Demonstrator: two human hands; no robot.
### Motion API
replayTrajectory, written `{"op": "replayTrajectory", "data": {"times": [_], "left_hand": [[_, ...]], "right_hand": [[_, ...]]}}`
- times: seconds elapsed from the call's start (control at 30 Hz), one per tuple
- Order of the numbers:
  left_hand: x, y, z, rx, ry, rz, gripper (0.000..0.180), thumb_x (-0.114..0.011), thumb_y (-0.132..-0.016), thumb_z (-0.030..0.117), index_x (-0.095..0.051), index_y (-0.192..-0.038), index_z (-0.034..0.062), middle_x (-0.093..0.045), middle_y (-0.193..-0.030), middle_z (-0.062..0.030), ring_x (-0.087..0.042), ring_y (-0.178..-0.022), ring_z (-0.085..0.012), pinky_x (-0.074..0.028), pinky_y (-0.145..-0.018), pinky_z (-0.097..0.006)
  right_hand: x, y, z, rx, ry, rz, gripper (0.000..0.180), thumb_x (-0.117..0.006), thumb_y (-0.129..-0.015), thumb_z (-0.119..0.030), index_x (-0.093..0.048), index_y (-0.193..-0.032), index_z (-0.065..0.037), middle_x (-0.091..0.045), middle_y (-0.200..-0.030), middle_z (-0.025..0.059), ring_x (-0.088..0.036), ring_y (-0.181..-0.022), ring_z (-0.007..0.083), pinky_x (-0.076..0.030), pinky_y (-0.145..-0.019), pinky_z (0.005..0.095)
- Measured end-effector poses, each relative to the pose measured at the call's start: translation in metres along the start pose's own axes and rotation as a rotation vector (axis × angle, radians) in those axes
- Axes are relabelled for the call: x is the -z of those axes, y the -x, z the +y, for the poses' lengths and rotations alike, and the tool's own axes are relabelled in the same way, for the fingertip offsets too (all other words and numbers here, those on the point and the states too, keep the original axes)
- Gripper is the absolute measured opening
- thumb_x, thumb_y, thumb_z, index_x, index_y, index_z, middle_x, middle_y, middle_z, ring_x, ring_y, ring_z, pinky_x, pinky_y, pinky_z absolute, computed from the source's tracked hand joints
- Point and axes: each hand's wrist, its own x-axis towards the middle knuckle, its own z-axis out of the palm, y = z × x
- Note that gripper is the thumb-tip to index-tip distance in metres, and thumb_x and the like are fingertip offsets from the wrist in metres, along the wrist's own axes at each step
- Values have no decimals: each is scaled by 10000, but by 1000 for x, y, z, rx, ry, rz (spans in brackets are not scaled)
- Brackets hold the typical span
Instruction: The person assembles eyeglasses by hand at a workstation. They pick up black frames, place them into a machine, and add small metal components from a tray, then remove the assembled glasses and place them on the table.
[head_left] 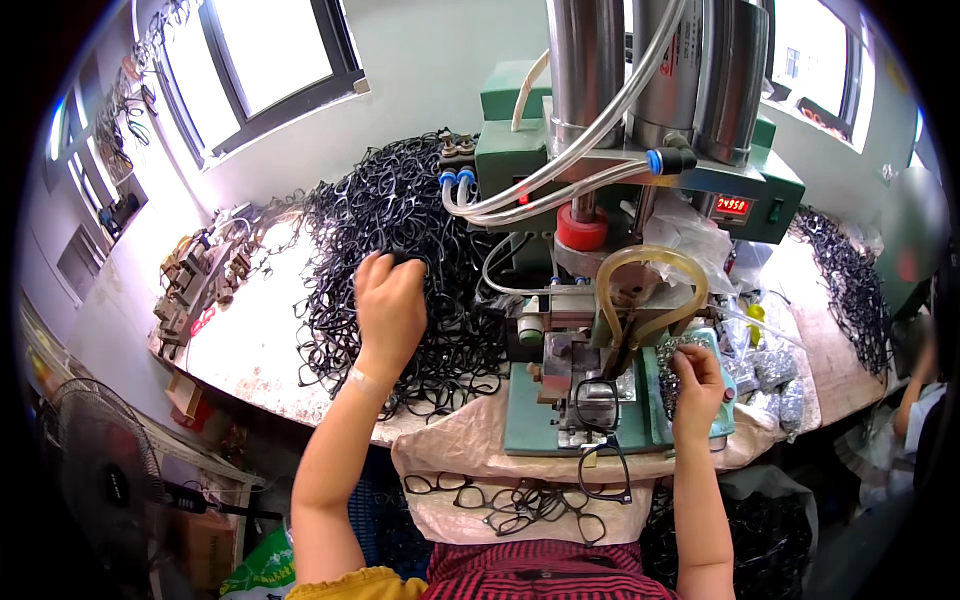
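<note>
My left hand (392, 312) is over the big heap of black eyeglass frames (440, 370) at the middle left. Its fingers are curled in against the dark frames, and what they hold is hidden. On the right, my right hand (699, 388) pinches thumb and fingers together at a pile of tiny silvery metal parts (668, 375) in a green tray (722, 425). Any piece between those fingertips is too small to make out. Between my hands, one black eyeglass frame (607, 470) hangs at the front of the green press machine (530, 410).
Several loose frames (520, 505) lie on the cloth across my lap. Metal cylinders (668, 80) and air hoses (570, 190) rise above the press. Small plastic bags of parts (775, 370) sit to the right. A black fan (110, 480) stands at lower left.
</note>
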Motion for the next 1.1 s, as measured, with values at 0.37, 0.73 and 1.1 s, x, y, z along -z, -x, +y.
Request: {"op": "replayTrajectory", "data": {"times": [0.37, 0.73, 1.1], "left_hand": [[-18, 21, -8, -36, 62, -259, 149, -562, -743, -53, -563, -845, 55, -533, -643, -98, -590, -745, -303, -526, -950, -403], [-15, 11, -1, 556, 545, -367, 286, -547, -903, -8, -575, -1188, -7, -626, -1088, -182, -624, -1000, -318, -487, -902, -364], [54, 20, 120, 327, 1404, 183, 150, -519, -1040, 112, -557, -1128, -3, -647, -1062, -151, -615, -980, -202, -554, -834, -328]], "right_hand": [[106, 59, -15, 192, 676, 202, 121, -692, -864, 30, -704, -984, 36, -704, -932, 70, -649, -866, 154, -509, -806, 287], [-41, 18, -58, 410, 412, -218, 130, -717, -758, -9, -709, -886, -22, -695, -898, 121, -666, -833, 268, -516, -758, 347], [-62, 40, -50, -79, -239, -331, 486, -711, -851, 20, -509, -1293, 19, -666, -1123, 100, -618, -1049, 130, -452, -977, 281]]}}
